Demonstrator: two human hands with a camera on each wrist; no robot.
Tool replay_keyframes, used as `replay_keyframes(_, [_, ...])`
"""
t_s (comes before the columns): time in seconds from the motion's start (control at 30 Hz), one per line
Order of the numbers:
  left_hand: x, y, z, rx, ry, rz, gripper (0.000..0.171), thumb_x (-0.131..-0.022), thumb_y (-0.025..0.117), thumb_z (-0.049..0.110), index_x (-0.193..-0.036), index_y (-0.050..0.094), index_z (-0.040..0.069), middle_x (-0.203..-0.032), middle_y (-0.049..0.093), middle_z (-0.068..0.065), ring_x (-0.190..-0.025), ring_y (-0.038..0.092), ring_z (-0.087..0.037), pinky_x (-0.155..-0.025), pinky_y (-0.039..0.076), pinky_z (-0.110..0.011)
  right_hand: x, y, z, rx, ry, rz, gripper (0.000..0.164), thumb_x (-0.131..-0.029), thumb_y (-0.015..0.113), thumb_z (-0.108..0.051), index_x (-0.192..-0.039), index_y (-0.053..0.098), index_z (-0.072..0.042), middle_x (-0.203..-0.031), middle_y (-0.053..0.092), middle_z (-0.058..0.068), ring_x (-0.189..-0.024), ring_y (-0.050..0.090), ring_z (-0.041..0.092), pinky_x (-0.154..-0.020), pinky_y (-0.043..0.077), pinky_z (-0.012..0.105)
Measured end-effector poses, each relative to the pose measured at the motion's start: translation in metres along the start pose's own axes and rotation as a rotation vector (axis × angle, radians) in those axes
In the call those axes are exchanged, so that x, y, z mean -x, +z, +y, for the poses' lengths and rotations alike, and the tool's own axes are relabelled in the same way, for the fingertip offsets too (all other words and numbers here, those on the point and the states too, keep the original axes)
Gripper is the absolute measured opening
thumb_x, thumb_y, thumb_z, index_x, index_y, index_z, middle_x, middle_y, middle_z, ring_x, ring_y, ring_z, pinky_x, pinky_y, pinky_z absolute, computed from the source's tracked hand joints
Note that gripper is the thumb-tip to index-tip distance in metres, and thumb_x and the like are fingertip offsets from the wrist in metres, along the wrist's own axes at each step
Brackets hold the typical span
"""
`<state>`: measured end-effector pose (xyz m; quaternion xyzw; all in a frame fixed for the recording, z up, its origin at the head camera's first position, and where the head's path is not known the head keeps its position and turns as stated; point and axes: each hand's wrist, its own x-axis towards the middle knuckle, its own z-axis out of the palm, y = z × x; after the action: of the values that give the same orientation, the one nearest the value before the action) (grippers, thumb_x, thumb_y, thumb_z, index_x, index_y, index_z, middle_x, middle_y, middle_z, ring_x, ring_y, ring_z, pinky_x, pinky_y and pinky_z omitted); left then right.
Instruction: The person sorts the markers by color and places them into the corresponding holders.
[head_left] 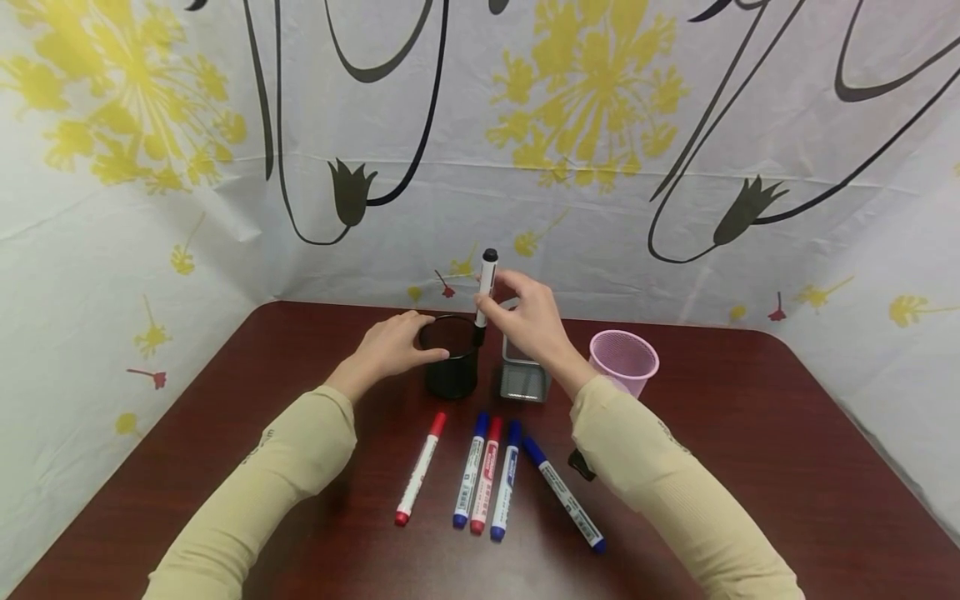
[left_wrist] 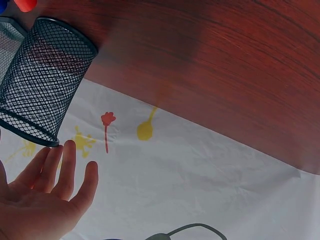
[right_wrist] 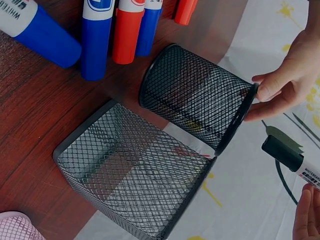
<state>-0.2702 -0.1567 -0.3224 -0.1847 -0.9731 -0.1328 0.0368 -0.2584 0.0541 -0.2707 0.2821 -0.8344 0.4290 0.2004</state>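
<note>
Five markers point(head_left: 504, 483), three blue-capped and two red-capped, lie before one black cup point(head_left: 452, 382), with one gray basket point(head_left: 523, 383) and one pink cup point(head_left: 633, 385) to its right. A left hand point(head_left: 390, 344) grips the black cup's rim; a right hand point(head_left: 531, 321) pinches a sixth marker point(head_left: 487, 277), white with black ends, near-upright by it. A sleeve point(head_left: 630, 442) partly hides the pink cup.

- Round pen cup point(head_left: 452, 381): looks like metal mesh
- Whiteboard markers point(head_left: 468, 479): smooth, glossy plastic
- Table point(head_left: 750, 433): wood-grained, faintly glossy
- Printed backdrop point(head_left: 465, 108): thin, creased sheeting
- Sleeves point(head_left: 300, 454): matt cloth
</note>
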Motion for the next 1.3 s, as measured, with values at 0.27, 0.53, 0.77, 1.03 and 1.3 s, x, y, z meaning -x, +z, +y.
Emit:
replay_keyframes(0.27, [0.001, 0.000, 0.001, 0.000, -0.002, 0.003, 0.071, -0.077, 0.057, 0.054, -0.126, 0.047, 0.004, -0.118, 0.050, -0.014, -0.101, 0.050, -0.026, -0.083, 0.040, -0.042, -0.005, 0.004, 0.002, 0.013, 0.014, -0.006, 0.019, -0.083, 0.061, -0.022, -0.095, 0.062, -0.008, -0.079, 0.056, 0.000, -0.078, 0.056, 0.012, -0.065, 0.047, 0.025])
replay_keyframes(0.53, [0.001, 0.000, 0.001, 0.005, -0.008, -0.001, 0.071, -0.077, 0.057, 0.054, -0.127, 0.047, 0.004, -0.119, 0.049, -0.014, -0.104, 0.049, -0.027, -0.084, 0.039, -0.043, -0.009, 0.013, 0.007, 0.017, 0.010, -0.004, 0.018, -0.083, 0.061, -0.023, -0.094, 0.061, -0.009, -0.081, 0.058, 0.000, -0.079, 0.056, 0.012, -0.066, 0.047, 0.029])
replay_keyframes(0.77, [0.000, -0.001, 0.001, 0.008, -0.008, -0.002, 0.071, -0.077, 0.057, 0.054, -0.126, 0.047, 0.003, -0.119, 0.049, -0.014, -0.103, 0.049, -0.027, -0.083, 0.040, -0.043, -0.011, 0.020, 0.009, 0.031, 0.016, -0.007, 0.019, -0.083, 0.060, -0.022, -0.097, 0.062, -0.009, -0.082, 0.059, 0.000, -0.079, 0.058, 0.014, -0.068, 0.045, 0.032])
replay_keyframes(1.03, [-0.001, -0.002, 0.002, 0.009, -0.009, -0.005, 0.071, -0.077, 0.057, 0.053, -0.126, 0.047, 0.003, -0.118, 0.050, -0.014, -0.101, 0.050, -0.026, -0.082, 0.040, -0.042, -0.011, 0.031, 0.012, 0.038, 0.023, -0.046, 0.026, -0.084, 0.059, -0.023, -0.105, 0.061, -0.008, -0.087, 0.059, 0.002, -0.081, 0.056, 0.015, -0.069, 0.044, 0.031])
replay_keyframes(1.3, [0.000, -0.001, 0.002, 0.012, -0.009, -0.007, 0.070, -0.078, 0.057, 0.053, -0.127, 0.047, 0.003, -0.119, 0.049, -0.014, -0.104, 0.049, -0.027, -0.083, 0.040, -0.043, -0.006, 0.044, 0.019, 0.071, 0.004, -0.066, 0.021, -0.083, 0.061, -0.022, -0.099, 0.063, -0.009, -0.085, 0.059, 0.002, -0.079, 0.056, 0.015, -0.070, 0.045, 0.028])
